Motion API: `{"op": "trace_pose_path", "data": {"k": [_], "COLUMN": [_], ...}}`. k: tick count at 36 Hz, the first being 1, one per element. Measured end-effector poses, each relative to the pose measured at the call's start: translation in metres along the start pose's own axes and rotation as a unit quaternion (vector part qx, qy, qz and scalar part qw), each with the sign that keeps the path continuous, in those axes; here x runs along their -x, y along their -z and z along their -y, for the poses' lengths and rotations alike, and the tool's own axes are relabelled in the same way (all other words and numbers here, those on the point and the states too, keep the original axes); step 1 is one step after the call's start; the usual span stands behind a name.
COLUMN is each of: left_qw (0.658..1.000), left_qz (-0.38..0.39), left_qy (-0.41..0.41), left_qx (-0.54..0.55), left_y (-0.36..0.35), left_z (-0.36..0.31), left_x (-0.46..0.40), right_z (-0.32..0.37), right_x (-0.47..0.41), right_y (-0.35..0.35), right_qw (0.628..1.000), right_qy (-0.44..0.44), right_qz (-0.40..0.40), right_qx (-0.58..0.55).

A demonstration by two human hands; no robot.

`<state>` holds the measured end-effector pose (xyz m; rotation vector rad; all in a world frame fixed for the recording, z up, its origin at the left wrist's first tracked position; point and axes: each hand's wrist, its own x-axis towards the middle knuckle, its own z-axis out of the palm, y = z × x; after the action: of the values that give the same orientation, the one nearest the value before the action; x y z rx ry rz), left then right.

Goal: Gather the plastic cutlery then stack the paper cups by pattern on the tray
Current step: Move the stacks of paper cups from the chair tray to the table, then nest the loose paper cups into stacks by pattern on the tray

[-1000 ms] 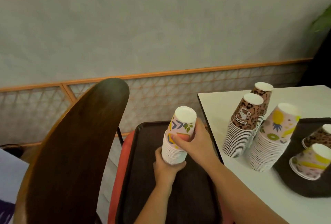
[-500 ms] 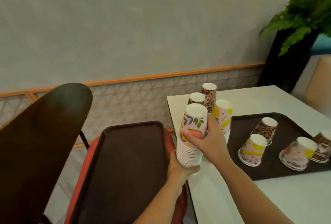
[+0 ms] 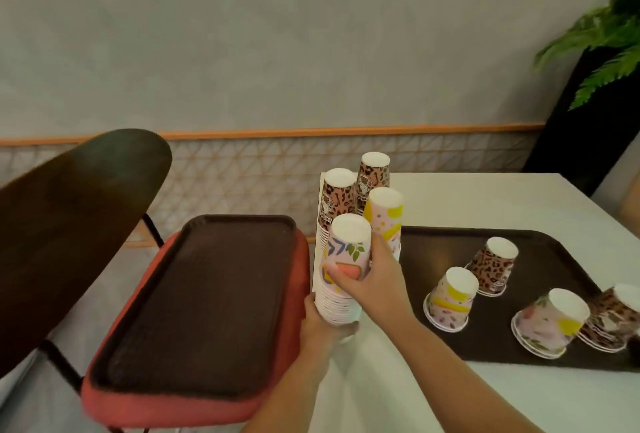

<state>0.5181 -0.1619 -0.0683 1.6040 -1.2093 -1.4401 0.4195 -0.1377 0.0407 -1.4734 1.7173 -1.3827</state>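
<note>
While a dark wooden chair back (image 3: 69,225) fills the left edge, an empty brown tray (image 3: 204,301) lies on the red seat cushion (image 3: 145,408) just left of the white desk (image 3: 485,398). At the desk's near left edge a tall stack of upturned leaf-pattern cups (image 3: 341,277) is held in both hands: the left hand (image 3: 323,332) is curled under and around the stack's base, and the right hand (image 3: 372,280) wraps the upper cups, thumb on the front and fingers behind. The stack sits over the gap between the cushion and the desk; whether its base touches the desk cannot be told. Behind it, on the desk's far left corner, stand two leopard-print stacks (image 3: 337,197) and a pink-and-yellow stack (image 3: 384,214), close together. To the right of these, a second brown tray (image 3: 540,245) rests on the desk and carries loose upturned cups: a pink-and-yellow cup (image 3: 450,301), a leopard-print cup (image 3: 493,268) just behind it, a pale floral cup (image 3: 550,325) and, touching it at the right edge, another leopard cup (image 3: 613,322). A green fern (image 3: 606,38) in a black planter (image 3: 581,128) stands beyond the desk's far right corner.
</note>
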Motion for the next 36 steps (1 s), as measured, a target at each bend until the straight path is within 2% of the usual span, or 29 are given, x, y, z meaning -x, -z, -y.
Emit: {"op": "trace_pose_path", "data": {"k": [5, 12, 18, 20, 24, 27, 30, 34, 36], "left_qw": [0.999, 0.998, 0.991, 0.991, 0.988, 0.989, 0.984, 0.983, 0.984], "left_qz": [-0.041, -0.026, -0.043, -0.037, -0.067, -0.082, -0.119, -0.154, -0.142], "left_qy": [-0.007, -0.032, -0.048, -0.058, -0.079, -0.081, -0.077, -0.079, -0.085], "left_qx": [-0.027, -0.037, -0.115, -0.112, -0.116, -0.095, -0.107, -0.069, -0.06], "left_y": [-0.007, -0.005, -0.006, -0.007, -0.008, -0.009, -0.012, -0.018, -0.023], "left_z": [0.015, 0.013, 0.013, 0.017, 0.032, 0.04, 0.045, 0.047, 0.05], "left_x": [-0.007, -0.011, -0.009, -0.009, -0.004, -0.002, 0.001, 0.019, 0.029], "right_z": [-0.005, -0.005, 0.001, 0.005, 0.003, 0.001, -0.004, -0.01, -0.011], "right_x": [-0.003, 0.0, 0.002, 0.004, 0.006, -0.007, -0.028, -0.052, -0.06], "right_y": [0.004, -0.008, -0.002, 0.007, 0.026, 0.038, 0.049, 0.053, 0.053], "right_qw": [1.0, 0.999, 0.998, 0.998, 0.982, 0.972, 0.979, 0.993, 0.998], "right_qy": [-0.001, 0.006, 0.02, 0.047, 0.118, 0.119, 0.079, 0.033, 0.024], "right_qz": [0.019, 0.031, 0.031, -0.005, -0.148, -0.198, -0.177, -0.088, -0.046], "right_qx": [-0.001, 0.035, 0.047, 0.031, 0.027, 0.039, 0.067, 0.068, 0.046]}}
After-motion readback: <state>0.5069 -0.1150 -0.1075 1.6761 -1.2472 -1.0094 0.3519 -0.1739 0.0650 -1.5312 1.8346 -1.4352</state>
